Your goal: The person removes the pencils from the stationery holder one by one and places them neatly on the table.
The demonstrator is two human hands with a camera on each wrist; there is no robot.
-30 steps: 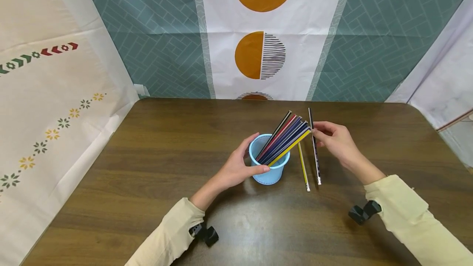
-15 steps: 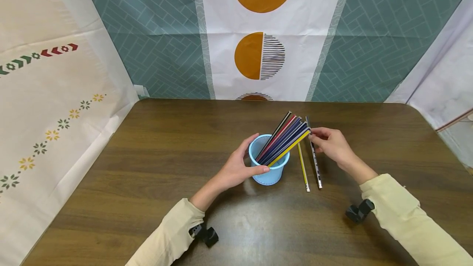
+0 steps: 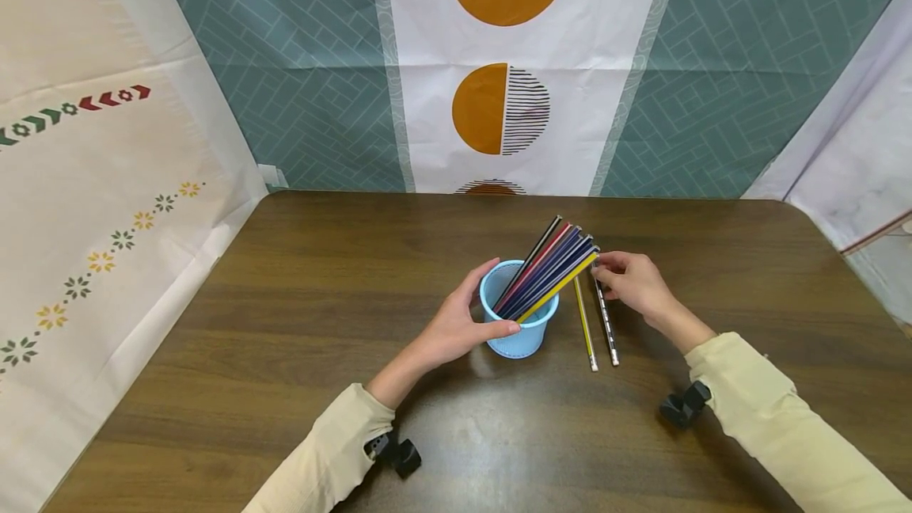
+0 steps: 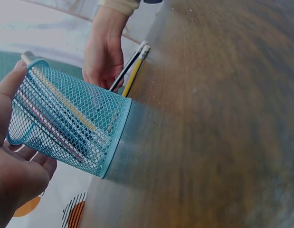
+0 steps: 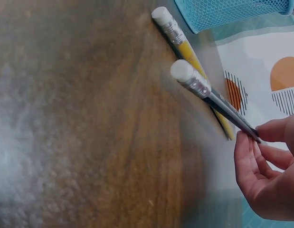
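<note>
A light blue mesh pencil cup (image 3: 516, 343) stands on the table, and my left hand (image 3: 456, 324) grips it around the rim with thumb in front and fingers behind. Several dark, red and yellow pencils (image 3: 547, 271) lean to the right inside it. My right hand (image 3: 636, 285) pinches a black patterned pencil (image 3: 606, 321) near its far end, between thumb and fingers. In the right wrist view, that pencil's white eraser (image 5: 183, 71) points away from the hand. Beside it on the table lies a yellow pencil (image 3: 586, 327), its eraser toward me.
The brown wooden table (image 3: 285, 323) reaches to a patterned cloth backdrop (image 3: 328, 101) behind it. A pale cloth with flower motifs (image 3: 128, 204) hangs at the left. Small black devices are strapped at both wrists, such as the right wrist camera (image 3: 685, 406).
My right hand has moved left and slightly nearer, drawing the black pencil a little toward me and closer to the yellow one. The left hand and cup have stayed put.
</note>
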